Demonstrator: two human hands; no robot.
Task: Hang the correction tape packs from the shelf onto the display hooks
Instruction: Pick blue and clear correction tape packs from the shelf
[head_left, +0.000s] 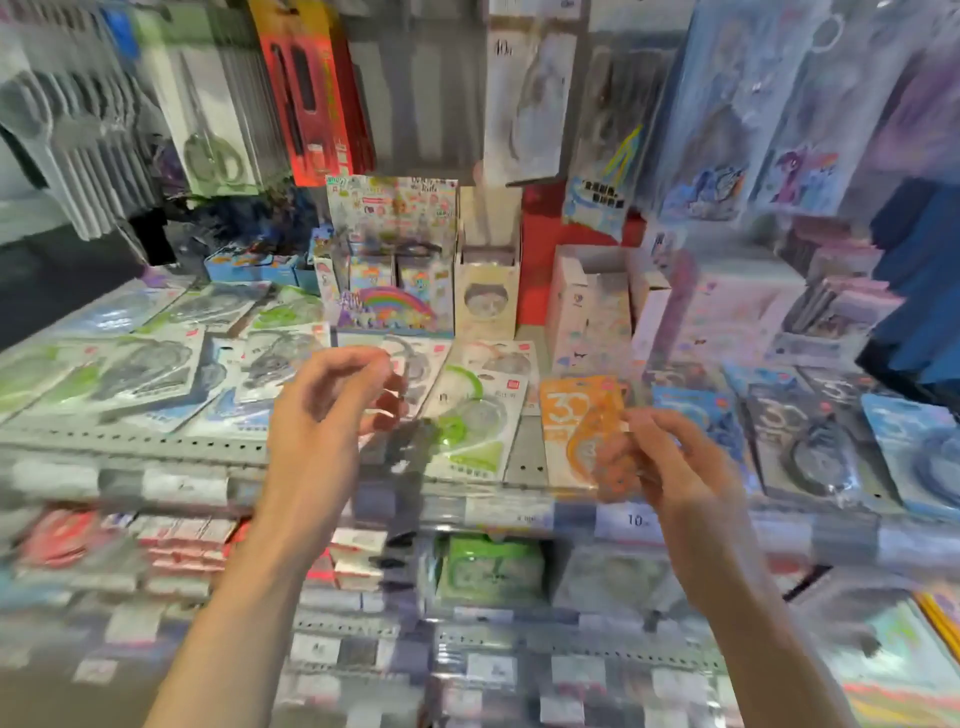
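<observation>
Both forearms reach forward; right hand (670, 457) pinches orange pack (576, 415).

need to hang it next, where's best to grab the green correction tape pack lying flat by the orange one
Probably the green pack by its near bottom edge, coming from the front: it lies flat, that edge overhangs toward the shelf lip, and the card's top stays free for a hook. Blur hides finer detail.

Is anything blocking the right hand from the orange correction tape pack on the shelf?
Nothing visible: the right hand is already at the orange pack, fingers over its lower right corner. Blur hides whether they grip it.
</observation>
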